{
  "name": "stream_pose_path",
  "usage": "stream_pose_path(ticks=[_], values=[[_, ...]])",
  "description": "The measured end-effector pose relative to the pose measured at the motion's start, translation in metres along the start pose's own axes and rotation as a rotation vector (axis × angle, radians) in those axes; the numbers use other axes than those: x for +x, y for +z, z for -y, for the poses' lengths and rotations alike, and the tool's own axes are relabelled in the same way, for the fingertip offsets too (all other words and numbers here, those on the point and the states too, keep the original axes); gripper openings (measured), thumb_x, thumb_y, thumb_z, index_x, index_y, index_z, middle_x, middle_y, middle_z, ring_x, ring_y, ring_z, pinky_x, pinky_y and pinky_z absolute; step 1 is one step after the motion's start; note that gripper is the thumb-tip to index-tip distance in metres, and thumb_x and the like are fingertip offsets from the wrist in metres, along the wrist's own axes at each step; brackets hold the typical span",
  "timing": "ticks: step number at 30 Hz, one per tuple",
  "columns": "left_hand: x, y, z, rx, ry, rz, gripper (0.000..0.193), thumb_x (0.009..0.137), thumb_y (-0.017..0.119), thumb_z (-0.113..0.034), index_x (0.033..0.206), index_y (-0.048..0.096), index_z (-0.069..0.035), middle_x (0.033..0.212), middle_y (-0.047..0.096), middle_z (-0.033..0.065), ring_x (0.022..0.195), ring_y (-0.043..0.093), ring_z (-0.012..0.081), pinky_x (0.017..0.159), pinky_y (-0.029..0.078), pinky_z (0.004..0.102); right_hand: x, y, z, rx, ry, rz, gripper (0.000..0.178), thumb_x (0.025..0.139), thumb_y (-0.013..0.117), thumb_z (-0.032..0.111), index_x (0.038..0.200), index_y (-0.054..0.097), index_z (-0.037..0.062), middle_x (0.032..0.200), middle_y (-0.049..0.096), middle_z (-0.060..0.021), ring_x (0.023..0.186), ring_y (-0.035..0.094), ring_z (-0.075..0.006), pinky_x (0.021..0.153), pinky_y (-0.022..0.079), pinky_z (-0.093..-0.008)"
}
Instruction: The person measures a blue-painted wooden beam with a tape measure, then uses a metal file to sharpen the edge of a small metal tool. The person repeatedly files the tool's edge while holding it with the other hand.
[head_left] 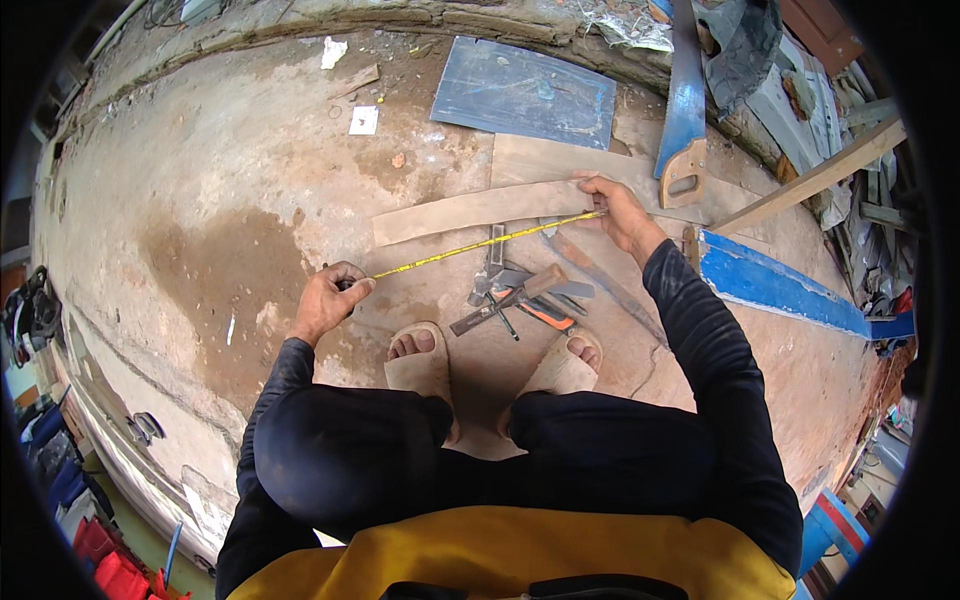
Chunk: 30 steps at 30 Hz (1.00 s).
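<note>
A yellow tape measure [480,243] is stretched between my two hands, just above the floor. My left hand [332,300] is closed on its left end; whether the case sits inside the fingers is hidden. My right hand [620,213] pinches the other end of the tape, and its fingers also hold the right end of a thin, pale wooden strip [470,212]. That strip runs nearly alongside the tape, on its far side. Below the tape, between my hands and feet, lies a pile of hand tools, with a hammer [496,250] and an orange-and-black handled tool [545,312].
A blue-grey sheet [525,90] and a wider brown board [560,160] lie beyond the strip. A handsaw [683,130] rests at the far right, near a blue-painted beam [780,275] and a slanting wooden batten [815,175]. Debris lines the right edge.
</note>
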<state>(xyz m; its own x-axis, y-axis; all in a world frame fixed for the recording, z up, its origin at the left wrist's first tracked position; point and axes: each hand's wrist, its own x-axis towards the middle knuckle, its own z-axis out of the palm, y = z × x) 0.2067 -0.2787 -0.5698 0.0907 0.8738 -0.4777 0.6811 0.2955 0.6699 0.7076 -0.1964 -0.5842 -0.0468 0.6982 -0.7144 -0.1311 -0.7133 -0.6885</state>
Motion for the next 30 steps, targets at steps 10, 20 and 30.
stream_pose_path(ticks=[10,20,30], values=[[-0.028,-0.001,0.099,-0.02,-0.253,-0.365,0.066,0.097,0.066,-0.056,0.13,0.065,0.001,0.091,0.074,0.0147,0.081,0.07,0.0234,0.077,0.054,0.0367,-0.058,-0.044,0.038,0.039,-0.286,-0.044,0.039,0.104,0.061,0.021,0.138,0.063,0.001,0.126,0.067,-0.0079,0.114,0.067,-0.0194,0.094,0.062,-0.0371],[0.021,-0.008,0.107,0.441,-0.075,-0.426,0.068,0.099,0.064,-0.054,0.135,0.061,0.003,0.132,0.063,0.0295,0.123,0.06,0.0455,0.109,0.045,0.0508,-0.104,-0.073,0.018,0.371,-0.362,-0.023,0.042,0.109,0.054,0.021,0.146,0.055,0.0011,0.134,0.066,-0.0082,0.119,0.067,-0.02,0.097,0.061,-0.04],[0.054,-0.081,-0.134,-0.7,0.181,-0.053,0.07,0.101,0.074,-0.033,0.15,0.042,0.005,0.125,0.069,0.0125,0.099,0.075,0.0196,0.084,0.065,0.0343,-0.112,-0.016,-0.035,0.485,-0.286,0.3,0.047,0.108,0.059,0.027,0.15,0.054,0.0065,0.142,0.06,-0.0092,0.128,0.062,-0.0206,0.097,0.059,-0.0415]])
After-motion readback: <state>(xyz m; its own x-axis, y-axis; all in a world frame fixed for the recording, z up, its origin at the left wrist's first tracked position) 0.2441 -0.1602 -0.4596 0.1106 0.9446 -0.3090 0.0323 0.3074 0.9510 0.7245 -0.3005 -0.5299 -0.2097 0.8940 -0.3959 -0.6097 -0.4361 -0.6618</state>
